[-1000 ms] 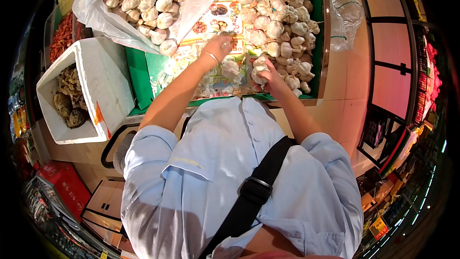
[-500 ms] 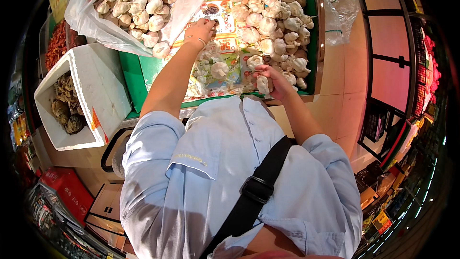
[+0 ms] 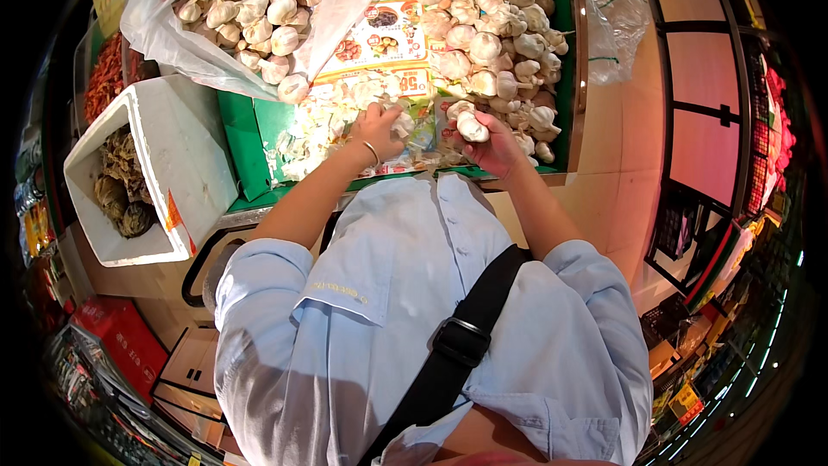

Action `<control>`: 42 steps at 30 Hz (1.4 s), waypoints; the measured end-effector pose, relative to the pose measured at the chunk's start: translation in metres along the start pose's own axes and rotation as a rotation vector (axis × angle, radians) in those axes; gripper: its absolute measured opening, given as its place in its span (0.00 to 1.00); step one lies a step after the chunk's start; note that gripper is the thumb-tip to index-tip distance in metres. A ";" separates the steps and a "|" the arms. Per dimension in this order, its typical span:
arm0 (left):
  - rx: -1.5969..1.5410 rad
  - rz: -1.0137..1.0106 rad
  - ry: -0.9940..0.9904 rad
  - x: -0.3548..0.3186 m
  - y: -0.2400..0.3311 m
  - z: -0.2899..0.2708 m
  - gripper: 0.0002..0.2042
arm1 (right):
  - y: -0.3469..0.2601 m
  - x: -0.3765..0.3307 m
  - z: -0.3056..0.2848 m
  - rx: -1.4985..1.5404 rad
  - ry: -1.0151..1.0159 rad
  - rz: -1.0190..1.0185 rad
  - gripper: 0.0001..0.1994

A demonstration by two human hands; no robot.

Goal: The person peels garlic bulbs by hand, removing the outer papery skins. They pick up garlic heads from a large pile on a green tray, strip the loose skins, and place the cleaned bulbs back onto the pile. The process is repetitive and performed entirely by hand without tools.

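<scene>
My right hand (image 3: 496,148) is closed around a white garlic bulb (image 3: 472,126), held just above the front edge of a green display bin (image 3: 250,125). My left hand (image 3: 377,129) has a thin bracelet on its wrist and rests on loose papery garlic skins (image 3: 310,134), its fingers pinching some of them. A heap of garlic bulbs (image 3: 496,26) fills the right side of the bin, beyond my right hand. A printed paper sheet (image 3: 388,39) lies under the skins.
A clear plastic bag of garlic (image 3: 241,9) slumps at the back left. A white foam box (image 3: 164,173) with brown lumpy roots stands to the left. An empty clear bag (image 3: 617,26) hangs at the right. Red crates (image 3: 121,336) sit low on the left.
My left hand has pulled back from the far part of the sheet toward the near skins. My right hand has drawn slightly nearer with the bulb.
</scene>
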State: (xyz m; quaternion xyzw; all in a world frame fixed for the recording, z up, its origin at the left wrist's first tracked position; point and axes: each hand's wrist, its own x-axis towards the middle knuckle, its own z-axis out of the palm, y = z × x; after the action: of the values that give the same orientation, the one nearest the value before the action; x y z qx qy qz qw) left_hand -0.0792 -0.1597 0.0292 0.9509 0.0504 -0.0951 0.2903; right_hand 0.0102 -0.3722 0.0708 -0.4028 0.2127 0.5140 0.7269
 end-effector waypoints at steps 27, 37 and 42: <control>-2.122 -0.533 -0.656 -0.001 0.032 -0.048 0.21 | 0.011 0.006 0.054 -0.425 -0.225 -0.368 0.17; -2.320 -0.510 -0.561 0.001 0.032 -0.024 0.19 | 0.016 0.001 0.067 -1.225 -0.146 -0.871 0.15; -2.248 -0.512 -0.515 0.001 0.025 -0.018 0.17 | 0.009 0.005 0.071 -1.485 -0.203 -1.104 0.13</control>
State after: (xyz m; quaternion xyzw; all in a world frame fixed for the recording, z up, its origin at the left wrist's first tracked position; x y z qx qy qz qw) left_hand -0.0718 -0.1701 0.0569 0.0763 0.2349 -0.2415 0.9384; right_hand -0.0038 -0.3113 0.1055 -0.7618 -0.4570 0.1325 0.4397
